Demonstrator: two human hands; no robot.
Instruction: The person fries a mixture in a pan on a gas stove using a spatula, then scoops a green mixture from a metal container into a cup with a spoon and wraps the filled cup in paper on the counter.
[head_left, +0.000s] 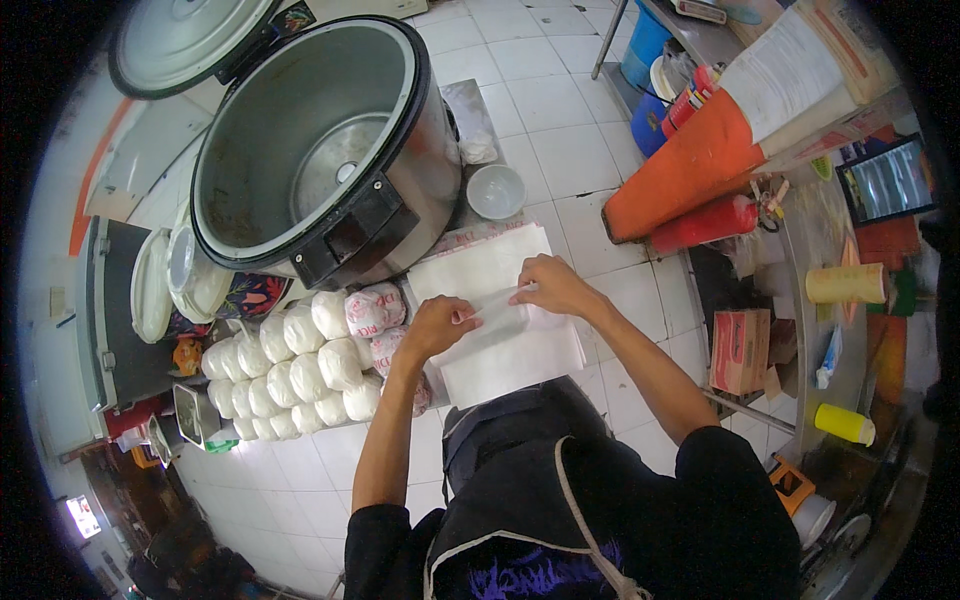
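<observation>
My left hand [443, 326] pinches one end of a folded edge of white wrapping paper [497, 310]. The other end of that fold is pinched by my right hand [556, 287], a little higher and to the right. Beneath both hands lie flat white paper sheets [510, 362], with a printed red strip along part of their border. Close by my left hand are several round packets wrapped in red-printed paper [376, 309]. Rows of plain white wrapped packets [340, 364] sit to the left of these. Whether anything lies inside the fold, I cannot tell.
A large rice cooker [420, 215] stands beyond the packets, its lid [190, 40] raised and its metal bottom showing. Beside it is a translucent bowl [496, 191]. To the right are an orange panel [690, 150], a red fire extinguisher [705, 224] and a metal shelf with a cardboard box [740, 350].
</observation>
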